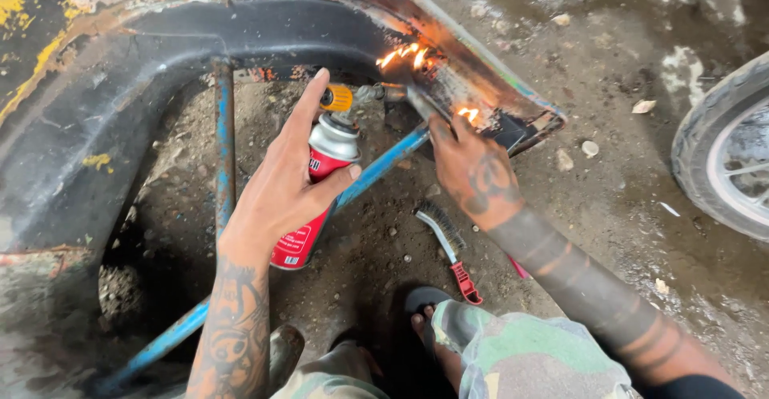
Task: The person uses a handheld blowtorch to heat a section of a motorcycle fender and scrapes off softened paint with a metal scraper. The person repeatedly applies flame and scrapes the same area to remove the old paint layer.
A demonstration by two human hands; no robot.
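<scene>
Crouching over dirt, a person is heating a rusted metal panel's edge (481, 94), the left hand (280, 191) clamped around a red gas torch canister (316, 199) at six o'clock from the flames (408, 56). The right hand (473, 171) is gripping a scraper whose tip is hidden. Much paint is remaining; a wire brush (448, 247) and wheel (725, 151) are crowding the three o'clock side.

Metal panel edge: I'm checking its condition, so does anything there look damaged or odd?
Yes. The metal panel is rusty, scorched and flaming near the right hand; the left hand holds a gas torch can.
</scene>
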